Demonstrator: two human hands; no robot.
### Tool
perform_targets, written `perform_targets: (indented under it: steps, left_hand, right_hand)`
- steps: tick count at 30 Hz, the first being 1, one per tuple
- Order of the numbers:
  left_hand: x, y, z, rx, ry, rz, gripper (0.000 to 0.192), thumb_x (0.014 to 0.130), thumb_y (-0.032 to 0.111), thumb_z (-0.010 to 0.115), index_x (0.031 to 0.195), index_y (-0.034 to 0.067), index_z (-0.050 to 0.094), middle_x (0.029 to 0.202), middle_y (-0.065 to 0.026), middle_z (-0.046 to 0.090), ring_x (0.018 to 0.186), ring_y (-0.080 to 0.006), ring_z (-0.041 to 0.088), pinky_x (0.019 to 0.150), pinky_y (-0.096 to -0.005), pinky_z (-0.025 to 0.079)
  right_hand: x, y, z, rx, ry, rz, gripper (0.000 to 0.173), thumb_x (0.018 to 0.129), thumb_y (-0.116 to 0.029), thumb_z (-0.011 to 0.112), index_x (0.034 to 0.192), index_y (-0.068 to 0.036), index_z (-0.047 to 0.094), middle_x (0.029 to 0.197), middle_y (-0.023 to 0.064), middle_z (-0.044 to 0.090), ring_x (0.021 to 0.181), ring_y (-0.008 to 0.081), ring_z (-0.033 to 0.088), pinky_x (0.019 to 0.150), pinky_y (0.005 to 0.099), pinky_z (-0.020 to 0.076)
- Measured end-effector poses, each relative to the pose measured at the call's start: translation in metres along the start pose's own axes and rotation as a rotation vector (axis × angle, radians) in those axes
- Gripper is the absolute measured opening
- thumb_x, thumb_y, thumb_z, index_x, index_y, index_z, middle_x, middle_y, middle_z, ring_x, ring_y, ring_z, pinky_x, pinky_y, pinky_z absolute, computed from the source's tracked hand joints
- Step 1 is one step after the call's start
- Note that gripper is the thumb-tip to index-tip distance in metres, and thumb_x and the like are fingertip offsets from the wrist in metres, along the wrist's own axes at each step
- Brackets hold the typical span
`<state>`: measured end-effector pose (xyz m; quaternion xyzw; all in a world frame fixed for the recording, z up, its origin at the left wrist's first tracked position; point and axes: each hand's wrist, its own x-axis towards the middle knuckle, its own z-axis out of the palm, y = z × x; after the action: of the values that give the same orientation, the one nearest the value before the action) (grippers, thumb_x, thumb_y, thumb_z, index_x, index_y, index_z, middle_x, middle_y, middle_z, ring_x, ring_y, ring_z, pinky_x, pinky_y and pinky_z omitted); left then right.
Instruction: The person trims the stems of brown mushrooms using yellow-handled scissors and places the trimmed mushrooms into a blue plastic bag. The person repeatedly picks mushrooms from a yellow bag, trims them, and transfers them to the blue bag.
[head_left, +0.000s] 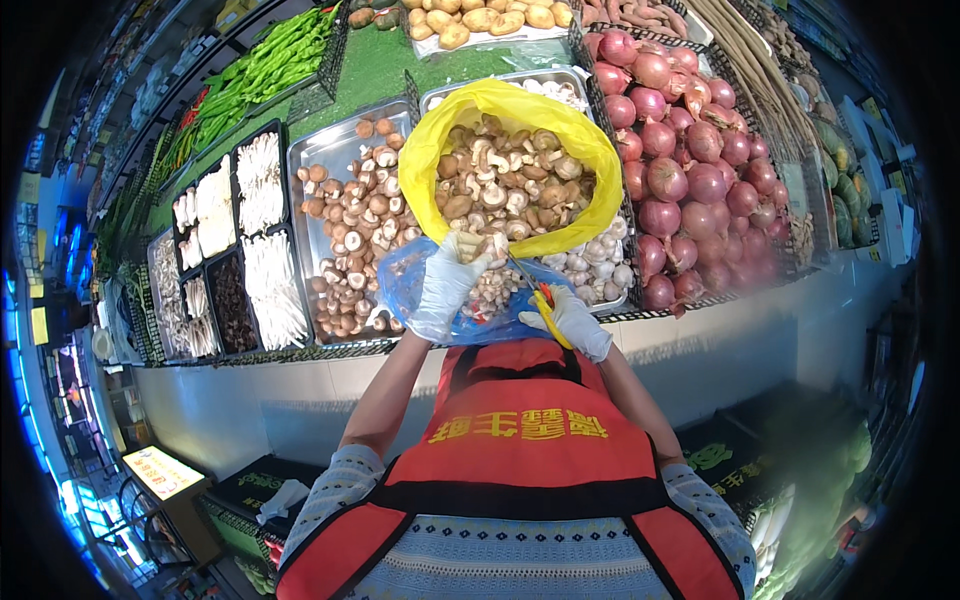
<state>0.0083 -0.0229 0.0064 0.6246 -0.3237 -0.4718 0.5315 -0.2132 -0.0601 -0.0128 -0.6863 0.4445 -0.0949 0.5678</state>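
My left hand (452, 281), in a white glove, holds a mushroom (495, 248) by the near rim of a yellow plastic bag (420, 176). Many shiitake mushrooms (517, 172) fill that bag. Scissors (546, 300) with yellow and red handles are in my gloved right hand (574, 322), their blades pointing at the mushroom. Whether the blades touch it cannot be told. Below both hands lies a blue plastic bag (405, 281) with cut mushroom stems (491, 292) in it.
Left of the bags is a metal tray (319, 150) of loose mushrooms (352, 240), then black trays of white enoki mushrooms (274, 289). Garlic (600, 266) and red onions (705, 184) are at the right. Green peppers (262, 67) and potatoes (487, 19) lie farther back.
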Motion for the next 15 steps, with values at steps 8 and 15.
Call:
perform_targets:
  steps: [8, 15]
  left_hand:
    - [-0.033, 0.018, 0.001, 0.440, 0.093, 0.078, 0.019, 0.086, 0.010, 0.070, 0.097, -0.002, 0.059, 0.081, -0.0057, 0.067, 0.073, -0.0063, 0.064, 0.062, -0.0215, 0.051]
    - [-0.038, -0.016, -0.006, 0.674, 0.080, 0.301, 0.020, 0.084, 0.010, 0.071, 0.098, 0.000, 0.059, 0.077, -0.0094, 0.067, 0.075, -0.0091, 0.066, 0.063, -0.0264, 0.051]
  right_hand:
    - [-0.001, -0.029, -0.012, -0.255, -0.281, 0.168, 0.078, 0.072, -0.053, 0.078, 0.115, 0.006, 0.052, 0.098, 0.0191, 0.063, 0.091, 0.0281, 0.062, 0.082, 0.0372, 0.0481]
    - [-0.002, -0.010, -0.002, -0.211, -0.270, 0.180, 0.066, 0.070, -0.053, 0.080, 0.105, 0.001, 0.065, 0.112, 0.0241, 0.062, 0.105, 0.0311, 0.058, 0.096, 0.0365, 0.0422]
